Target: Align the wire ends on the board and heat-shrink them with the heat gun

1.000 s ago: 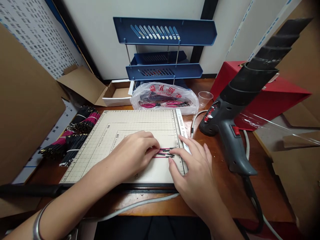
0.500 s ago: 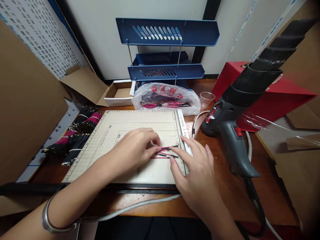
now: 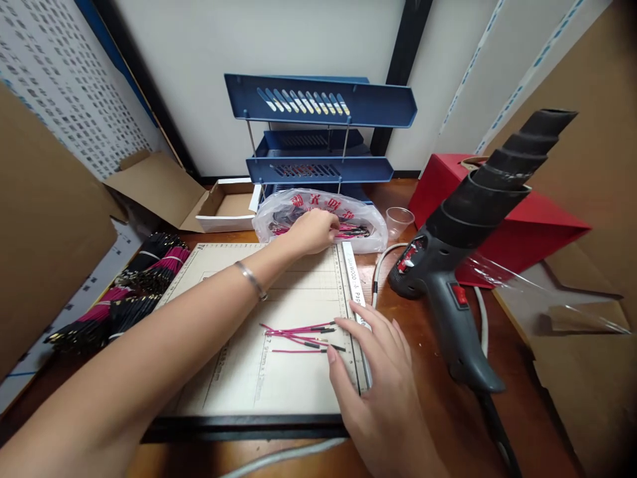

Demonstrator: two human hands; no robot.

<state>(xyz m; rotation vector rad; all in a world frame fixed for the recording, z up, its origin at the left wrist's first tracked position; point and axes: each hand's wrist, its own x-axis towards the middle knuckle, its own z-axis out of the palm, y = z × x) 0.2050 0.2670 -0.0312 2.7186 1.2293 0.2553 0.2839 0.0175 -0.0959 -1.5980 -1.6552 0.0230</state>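
My left hand (image 3: 314, 231) reaches across to the mouth of a clear plastic bag (image 3: 271, 209) with red lettering. Its fingers are curled down over the pink and black wires (image 3: 352, 230) inside, and the fingertips are partly hidden. Several loose pink wires (image 3: 293, 340) with black sleeved ends lie fanned out on the cream paper cutter board (image 3: 239, 392). At their right ends my right hand (image 3: 381, 362) rests with fingers spread, holding nothing. Its thumb and index fingertips are close to the black sleeves, over the cutter's ruled edge.
A heat gun (image 3: 450, 265) stands nozzle up at the right, before a red box (image 3: 537, 219). Wire bundles (image 3: 144, 285) lie left of the board. Behind are an open carton (image 3: 229, 206), a blue tray rack (image 3: 318, 106) and a clear cup (image 3: 399, 222).
My left hand has left the wires on the board and moved forward to the bag. My right hand stays by the wire ends. The view has tilted up slightly.
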